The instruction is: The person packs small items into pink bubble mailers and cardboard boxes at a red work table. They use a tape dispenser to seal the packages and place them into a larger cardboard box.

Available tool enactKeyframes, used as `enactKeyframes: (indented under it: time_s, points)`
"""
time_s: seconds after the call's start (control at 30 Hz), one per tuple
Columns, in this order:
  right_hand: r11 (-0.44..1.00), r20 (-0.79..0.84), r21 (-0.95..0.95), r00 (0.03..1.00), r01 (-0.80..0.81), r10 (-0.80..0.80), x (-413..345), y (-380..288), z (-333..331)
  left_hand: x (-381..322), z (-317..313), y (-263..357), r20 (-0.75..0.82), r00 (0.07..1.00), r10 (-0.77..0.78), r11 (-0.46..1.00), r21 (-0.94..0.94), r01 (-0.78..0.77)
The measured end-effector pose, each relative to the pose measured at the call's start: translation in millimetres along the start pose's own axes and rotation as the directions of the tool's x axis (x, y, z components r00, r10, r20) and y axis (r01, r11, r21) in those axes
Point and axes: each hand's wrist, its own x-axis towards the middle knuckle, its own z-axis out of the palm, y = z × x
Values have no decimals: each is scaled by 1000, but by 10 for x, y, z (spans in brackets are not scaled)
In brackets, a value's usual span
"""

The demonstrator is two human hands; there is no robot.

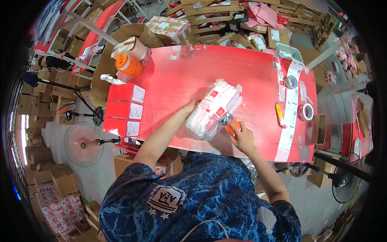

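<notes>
A parcel in bubble wrap [208, 112], bound with red-and-white printed tape, rests at a slant on the red tabletop [178, 72] in front of me. My left hand [195, 106] grips its left side, with the fingers mostly hidden behind the wrap. In my right hand [244, 139] is an orange handheld tape dispenser [232, 127]. The dispenser's head meets the parcel's near right side, where printed tape lies along the wrap.
At left, three red cartons [121, 110] stand near an orange jug [129, 65]. To the right lie a yellow utility knife [280, 115], a strip of printed labels [290, 121], a grey tape roll [291, 82] and a red-and-white tape roll [306, 112]. A green basket [288, 52] sits at the far right corner.
</notes>
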Motion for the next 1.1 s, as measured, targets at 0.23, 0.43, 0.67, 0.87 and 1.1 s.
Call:
enactKeyframes:
  time_s: [0.23, 0.43, 0.67, 0.87, 1.1]
  points:
    - [995, 219, -97, 975, -9, 30, 1420, -700, -431, -647, -317, 300, -294, 818, 495, 743, 631, -222]
    - [989, 310, -137, 946, -51, 92, 1981, -733, -261, -1507, 1454, 11, 29, 624, 781, -155, 977, 149]
    - [967, 207, -140, 949, -211, 237, 522, -1057, -986, -1029, 754, 1016, -49, 948, 314, 321, 945, -58]
    - [995, 71, 4, 993, 98, -98, 1868, -983, -375, -919, -319, 805, -297, 893, 338, 616, 788, 28]
    - [929, 387, -314, 920, 197, -65, 3456, -904, 151, -924, 1177, 391, -94, 542, 835, -153, 907, 393]
